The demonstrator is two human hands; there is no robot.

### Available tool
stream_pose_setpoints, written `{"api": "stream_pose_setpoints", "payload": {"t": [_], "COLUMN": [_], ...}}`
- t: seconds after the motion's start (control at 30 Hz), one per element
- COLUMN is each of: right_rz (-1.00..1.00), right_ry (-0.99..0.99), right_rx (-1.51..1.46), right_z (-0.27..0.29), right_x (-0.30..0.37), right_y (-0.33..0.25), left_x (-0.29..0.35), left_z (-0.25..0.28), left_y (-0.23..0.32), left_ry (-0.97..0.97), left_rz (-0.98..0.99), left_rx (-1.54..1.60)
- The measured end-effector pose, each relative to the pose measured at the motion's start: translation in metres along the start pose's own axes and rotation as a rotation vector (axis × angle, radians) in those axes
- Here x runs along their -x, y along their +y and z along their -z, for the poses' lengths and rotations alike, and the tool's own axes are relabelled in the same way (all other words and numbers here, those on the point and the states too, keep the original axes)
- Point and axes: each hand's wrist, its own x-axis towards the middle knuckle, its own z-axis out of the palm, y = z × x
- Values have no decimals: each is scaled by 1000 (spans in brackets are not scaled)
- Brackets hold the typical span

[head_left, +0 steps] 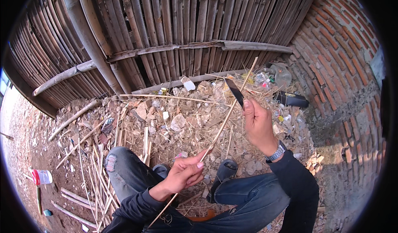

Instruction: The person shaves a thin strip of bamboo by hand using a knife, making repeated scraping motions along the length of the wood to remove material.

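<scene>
A long thin bamboo strip (226,120) runs slantwise from my lap up toward the bamboo wall. My left hand (185,173) is closed around its lower part, thumb and forefinger pinching it. Farther up on the right, my right hand (258,123) grips a knife, its handle hidden in the fist. The dark blade (234,91) points up and left, close beside the strip's upper part; I cannot tell whether it touches. A metal watch (277,151) is on my right wrist.
A bamboo slat wall (178,21) stands ahead and a brick wall (340,63) on the right. Stones and litter cover the ground (178,121). Split bamboo strips (99,179) lie left of my knees. A red-and-white plastic tub (42,177) sits far left; a black object (292,99) lies near the bricks.
</scene>
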Motion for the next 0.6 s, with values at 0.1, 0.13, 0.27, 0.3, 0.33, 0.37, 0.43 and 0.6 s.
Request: {"api": "stream_pose_setpoints", "payload": {"t": [0.1, 0.13, 0.27, 0.3, 0.33, 0.37, 0.43, 0.6], "right_rz": [89, 76, 69, 59, 68, 68, 21, -21], "right_ry": [-215, -282, -388, -435, -464, -463, -508, -121], "right_rx": [31, -3, -122, -173, -136, -134, -238, -107], "right_z": [-14, -18, -24, -25, -24, -22, -19, -9], "right_x": [19, 25, 37, 39, 36, 34, 31, 0], "right_y": [-9, -14, -21, -22, -22, -24, -28, -5], "left_x": [0, 0, 1, 2, 3, 4, 5, 8], "left_z": [4, 5, 2, 2, 1, 0, -2, 3], "left_y": [3, 7, 15, 16, 18, 20, 24, 23], "left_ry": [13, 33, 60, 71, 69, 74, 76, -10], "left_rz": [14, 32, 43, 50, 50, 59, 69, 111], "left_rx": [34, 34, 79, 96, 96, 116, 136, 180]}}
